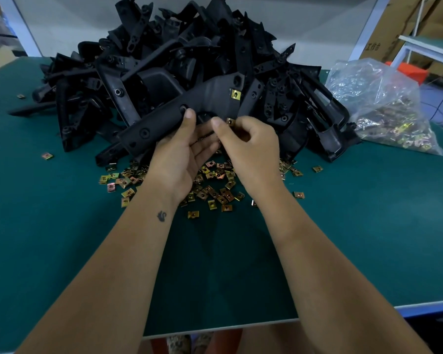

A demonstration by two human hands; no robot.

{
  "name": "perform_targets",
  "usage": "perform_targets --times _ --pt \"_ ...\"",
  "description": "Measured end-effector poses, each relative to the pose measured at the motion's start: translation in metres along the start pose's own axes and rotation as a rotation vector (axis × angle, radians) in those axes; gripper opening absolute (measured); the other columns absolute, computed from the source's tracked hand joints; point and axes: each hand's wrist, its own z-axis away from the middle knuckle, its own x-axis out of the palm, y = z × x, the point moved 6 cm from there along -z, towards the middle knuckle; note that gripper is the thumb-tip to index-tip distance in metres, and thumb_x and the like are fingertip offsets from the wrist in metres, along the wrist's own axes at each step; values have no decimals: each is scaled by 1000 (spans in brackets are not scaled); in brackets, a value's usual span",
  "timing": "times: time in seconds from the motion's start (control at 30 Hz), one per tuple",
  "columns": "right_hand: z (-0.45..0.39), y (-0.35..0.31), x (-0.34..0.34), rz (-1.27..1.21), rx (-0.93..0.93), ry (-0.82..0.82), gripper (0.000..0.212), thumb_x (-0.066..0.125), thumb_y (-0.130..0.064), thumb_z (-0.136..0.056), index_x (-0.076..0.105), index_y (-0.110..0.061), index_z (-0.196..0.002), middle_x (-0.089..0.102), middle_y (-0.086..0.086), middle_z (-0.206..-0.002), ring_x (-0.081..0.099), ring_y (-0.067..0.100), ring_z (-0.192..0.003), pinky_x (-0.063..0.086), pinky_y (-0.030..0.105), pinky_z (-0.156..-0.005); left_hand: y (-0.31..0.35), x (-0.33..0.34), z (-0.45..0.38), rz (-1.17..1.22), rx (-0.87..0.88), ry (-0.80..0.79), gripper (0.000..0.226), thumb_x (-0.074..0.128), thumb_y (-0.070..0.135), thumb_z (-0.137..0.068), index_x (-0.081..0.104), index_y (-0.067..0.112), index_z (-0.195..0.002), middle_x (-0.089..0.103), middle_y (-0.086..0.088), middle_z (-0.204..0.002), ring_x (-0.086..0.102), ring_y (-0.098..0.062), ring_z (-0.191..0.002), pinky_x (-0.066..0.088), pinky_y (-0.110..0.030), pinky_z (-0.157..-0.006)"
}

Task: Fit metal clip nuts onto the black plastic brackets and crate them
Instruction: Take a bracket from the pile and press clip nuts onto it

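Note:
My left hand [182, 154] grips a long black plastic bracket [189, 108] from below, thumb on its top face. One brass-coloured clip nut [236, 94] sits fitted on the bracket's upper right edge. My right hand [246, 144] pinches a second clip nut [230, 121] between thumb and forefinger, right against the bracket's lower edge. Several loose clip nuts [210, 185] lie scattered on the green table under both hands. Behind the held bracket rises a big heap of black brackets [179, 52].
A clear plastic bag of clip nuts [384, 108] lies at the right of the green table [62, 226]. Stray clip nuts [47, 156] lie at the left. The table's front edge [241, 325] runs close to my body. Cardboard boxes [404, 26] stand beyond the table at the right.

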Motion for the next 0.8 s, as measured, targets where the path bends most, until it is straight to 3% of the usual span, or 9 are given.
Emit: perform_targets --times 0.1,0.23,0.33,0.43,0.53,0.7,0.8 --pt "-2 0 -8 60 -29 80 46 66 -38 -90 42 -26 -53 43 -11 -59 41 3 -55 32 18 -55 -3 5 0 -44 -5 -41 28 51 34 -101 65 12 -109 77 0 -92 73 -10 -83 57 -21 -71" --pt "-2 -3 -12 123 -96 138 50 64 -35 -93 40 -12 -56 39 -6 -60 36 8 -55 32 32 -54 -7 8 -1 -71 -24 -80 35 48 39 -102 64 11 -115 77 2 -97 72 -11 -88 56 -22 -74" --pt "-1 -4 -12 133 -104 144 50 63 -36 -93 39 -15 -54 39 -7 -59 37 8 -54 33 30 -53 -7 8 -3 -82 -44 -101 38 47 43 -101 68 13 -112 76 2 -99 71 -10 -90 56 -21 -76" --pt "-2 -5 -15 113 -88 185 52 64 -35 -92 34 -25 -51 38 -9 -57 37 8 -53 29 24 -52 -5 4 -3 -50 -30 -53 41 53 44 -97 64 13 -122 74 -1 -111 71 -11 -98 56 -23 -77" --pt "-4 -2 -23 36 -12 237 54 66 -35 -90 31 -25 -50 36 -10 -52 34 8 -49 28 24 -51 3 -5 -2 52 61 40 30 62 33 -94 65 12 -116 74 -2 -101 70 -11 -84 56 -23 -74" --pt "-7 3 -30 -132 76 235 51 65 -29 -91 29 -18 -55 29 -13 -49 26 7 -51 27 23 -50 8 -8 3 27 117 93 19 64 20 -95 66 8 -110 75 -9 -94 69 -14 -75 56 -23 -71" --pt "-8 8 -34 -170 138 240 43 63 -27 -92 42 -3 -64 42 5 -62 37 19 -60 34 33 -58 6 -7 7 -176 161 124 12 63 19 -96 69 11 -103 76 -5 -88 69 -13 -72 56 -23 -68"
